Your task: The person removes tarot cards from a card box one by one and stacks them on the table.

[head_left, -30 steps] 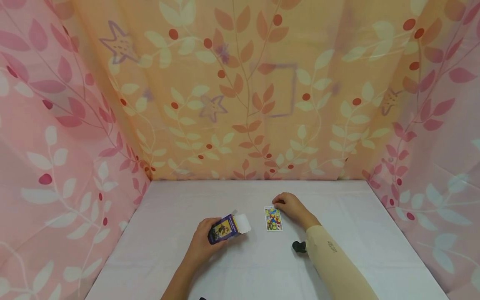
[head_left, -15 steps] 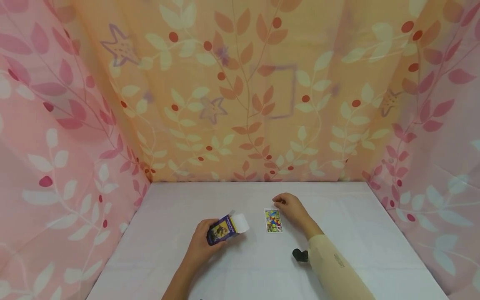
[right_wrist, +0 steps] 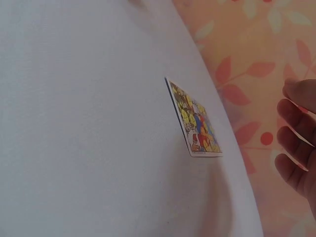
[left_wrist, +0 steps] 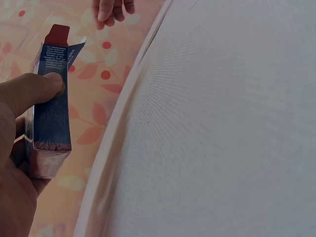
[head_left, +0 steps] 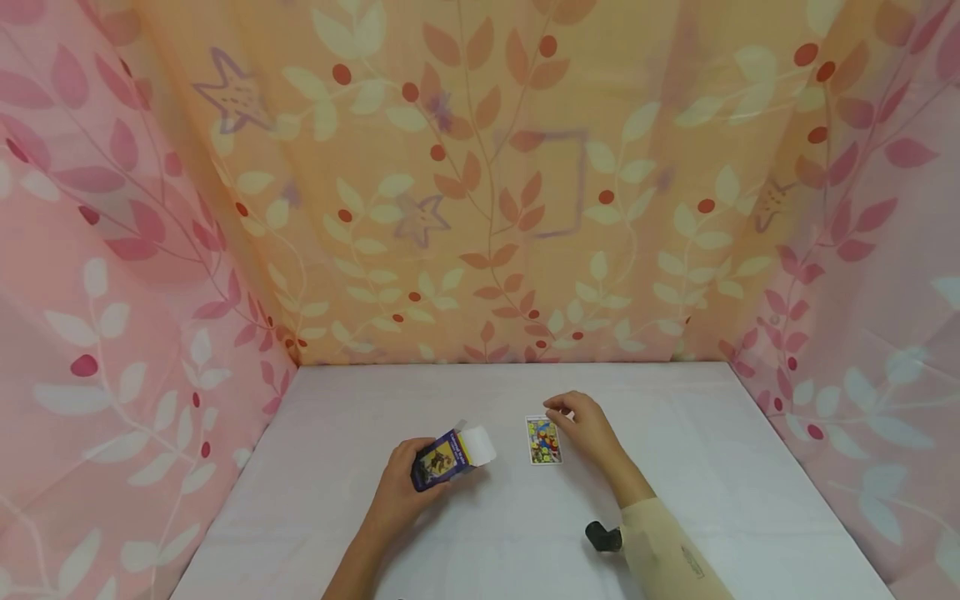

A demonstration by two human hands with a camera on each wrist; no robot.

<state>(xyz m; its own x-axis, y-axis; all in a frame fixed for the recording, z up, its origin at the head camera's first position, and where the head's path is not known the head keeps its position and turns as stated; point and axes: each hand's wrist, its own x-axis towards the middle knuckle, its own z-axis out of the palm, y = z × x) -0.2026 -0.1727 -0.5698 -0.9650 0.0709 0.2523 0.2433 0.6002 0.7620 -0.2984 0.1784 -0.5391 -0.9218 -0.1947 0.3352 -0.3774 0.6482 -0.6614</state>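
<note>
In the head view my left hand [head_left: 401, 479] grips a dark blue and purple card box [head_left: 438, 462] with a picture on its front. The box is tilted, and its white end flap stands open toward the right. In the left wrist view the thumb presses on the printed narrow side of the box [left_wrist: 52, 108]. A bright picture card [head_left: 543, 440] lies face up on the white table; whether it is one card or a thin stack I cannot tell. My right hand [head_left: 588, 421] hovers by its top right corner, fingers loosely bent and holding nothing, apart from the card [right_wrist: 196, 123] in the right wrist view.
The white-covered table [head_left: 480, 542] extends to a leaf-patterned orange curtain [head_left: 480, 208] at the back. Pink patterned curtains close off the left [head_left: 135, 333] and right [head_left: 862, 350]. A black object [head_left: 603, 536] sticks out beside the right sleeve [head_left: 667, 550].
My right forearm has drawn back slightly toward the viewer, with the black object moving along. The right fingers stay near the card's top corner. The left hand and box have barely moved.
</note>
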